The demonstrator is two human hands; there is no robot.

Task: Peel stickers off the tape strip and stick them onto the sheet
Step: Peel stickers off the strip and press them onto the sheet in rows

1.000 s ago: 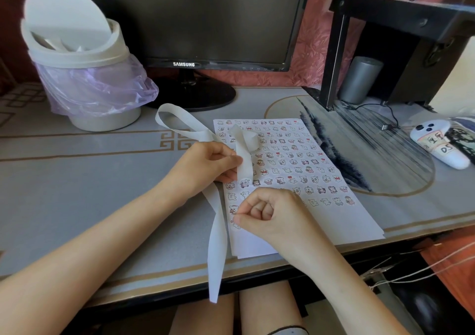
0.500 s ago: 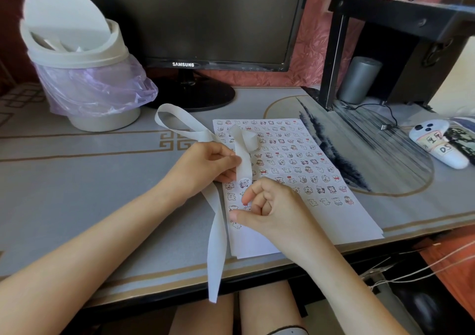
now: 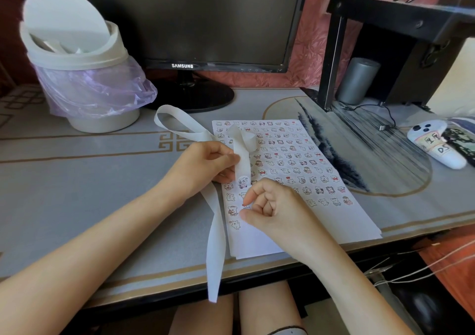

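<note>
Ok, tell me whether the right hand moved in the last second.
Yes: the right hand shifted slightly up the sheet, away from the near edge of the desk, toward the tape strip.

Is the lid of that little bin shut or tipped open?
Tipped open: the white swing lid stands tilted up out of the bin, with a gap showing beneath it.

- Centre of frame: on my feed the tape strip [image 3: 216, 232] reads plain white.
- Centre right: white sheet [image 3: 257, 242], covered in rows of small cartoon stickers [image 3: 295, 165] in brown, red and black.
- Across the foreground: grey table [image 3: 77, 180] with gold border lines and a gold key pattern; at right, a gold-rimmed oval holds black ink-wash strokes.
- Upper left: cream bin [image 3: 77, 52] lined with a lilac bag [image 3: 97, 90].
- Top centre: black monitor [image 3: 205, 21], white lettering.
- I see a pinkish-red, leaf-textured wall [image 3: 308, 52] behind.
</note>
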